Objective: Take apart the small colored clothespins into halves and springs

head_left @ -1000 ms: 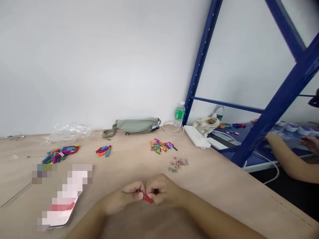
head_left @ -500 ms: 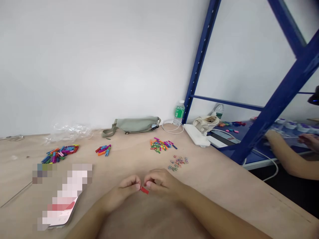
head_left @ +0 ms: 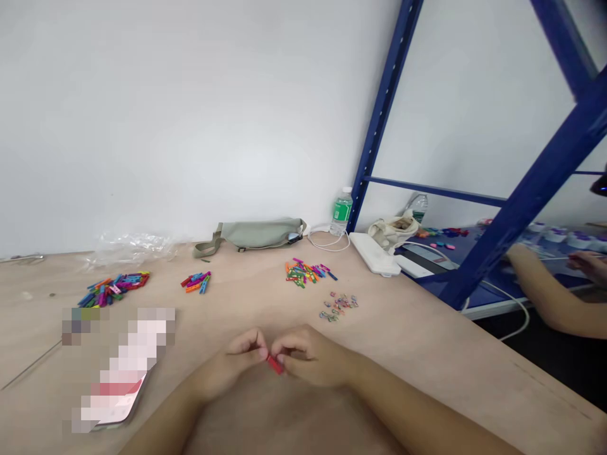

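Note:
A small red clothespin (head_left: 274,363) is held low between my two hands, over the near middle of the table. My left hand (head_left: 232,364) pinches its upper left end between thumb and fingertips. From the other side, the curled fingers and thumb of my right hand (head_left: 313,357) grip it too. Fingertips hide part of the pin. Beyond the right hand lies a scatter of small metal springs (head_left: 338,306). Farther back is a pile of colourful clothespin pieces (head_left: 308,272). A small group of clothespins (head_left: 196,282) and a bigger clothespin pile (head_left: 114,287) lie to the left.
A phone (head_left: 126,404), partly pixelated, lies at the left. Along the wall are a crumpled plastic bag (head_left: 130,248), a grey-green pouch (head_left: 260,234) and a water bottle (head_left: 342,212). A white box (head_left: 374,254) stands by the blue frame (head_left: 516,215); another person's arm (head_left: 545,294) is beyond it.
My right thumb and fingers have closed in on the red clothespin, which has tilted more steeply. The camera view has shifted slightly.

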### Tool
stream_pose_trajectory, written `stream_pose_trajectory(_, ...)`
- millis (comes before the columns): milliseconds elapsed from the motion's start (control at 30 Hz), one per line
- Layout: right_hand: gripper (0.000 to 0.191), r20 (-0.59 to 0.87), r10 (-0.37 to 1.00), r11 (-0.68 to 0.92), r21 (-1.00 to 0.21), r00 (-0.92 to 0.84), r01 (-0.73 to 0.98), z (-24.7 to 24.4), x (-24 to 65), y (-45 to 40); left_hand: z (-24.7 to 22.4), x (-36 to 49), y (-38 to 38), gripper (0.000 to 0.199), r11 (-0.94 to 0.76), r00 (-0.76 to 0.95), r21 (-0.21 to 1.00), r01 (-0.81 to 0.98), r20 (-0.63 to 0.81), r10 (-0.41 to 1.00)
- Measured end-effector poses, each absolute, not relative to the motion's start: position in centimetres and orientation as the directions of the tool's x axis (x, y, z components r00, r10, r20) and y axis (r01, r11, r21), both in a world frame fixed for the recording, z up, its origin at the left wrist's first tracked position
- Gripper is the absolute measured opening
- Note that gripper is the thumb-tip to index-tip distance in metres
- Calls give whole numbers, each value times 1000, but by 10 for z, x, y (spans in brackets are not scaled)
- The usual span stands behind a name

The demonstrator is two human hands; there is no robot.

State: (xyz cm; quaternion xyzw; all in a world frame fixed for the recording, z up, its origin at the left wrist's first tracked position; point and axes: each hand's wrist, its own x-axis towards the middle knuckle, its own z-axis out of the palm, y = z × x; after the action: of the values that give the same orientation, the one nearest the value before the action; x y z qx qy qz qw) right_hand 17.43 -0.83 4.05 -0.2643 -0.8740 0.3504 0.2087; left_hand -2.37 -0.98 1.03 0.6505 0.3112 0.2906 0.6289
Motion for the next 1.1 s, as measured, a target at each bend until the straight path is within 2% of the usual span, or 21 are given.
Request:
stream_pose_trajectory(133, 13, 202, 618, 587, -761, -760, 276, 38, 172, -11, 12, -23, -10, 21, 9, 607, 999, -36, 15, 795)
stream_pose_trajectory(300, 26, 208, 647, 629, -690, -733, 359, 34, 169, -10, 13, -22, -10, 19, -25, 592, 999, -48, 49, 804)
stream_pose_trajectory(400, 24, 256, 576, 733, -581, -776, 353, 35, 169, -8, 15, -23, -10, 18, -34, 638, 998, -53, 60, 767)
stream_pose_trajectory(500, 23, 289, 482, 837, -431, -827, 337, 38, 172, -7, 19, -24, -12, 19, -69, 672, 997, 31, 30, 740)
stream_pose_trajectory(700, 24, 323, 403, 913, -198, -856, 355, 46, 179, -8, 28, -23, -17, 23, -293, 655, 932, 211, 87, 751)
stream_pose_trajectory(767, 22, 327, 418, 906, -218, -848, 363, 47, 181, -8, 28, -23, -17, 23, -374, 632, 892, 253, 140, 762)
stream_pose_trajectory(933, 16, 289, 496, 845, -377, -819, 379, 47, 181, -7, 25, -23, -15, 21, -488, 607, 804, 339, 210, 767)
stream_pose_trajectory(1100, 19, 255, 561, 806, -383, -787, 451, 44, 177, -8, 23, -22, -14, 21, -477, 609, 805, 352, 190, 770)
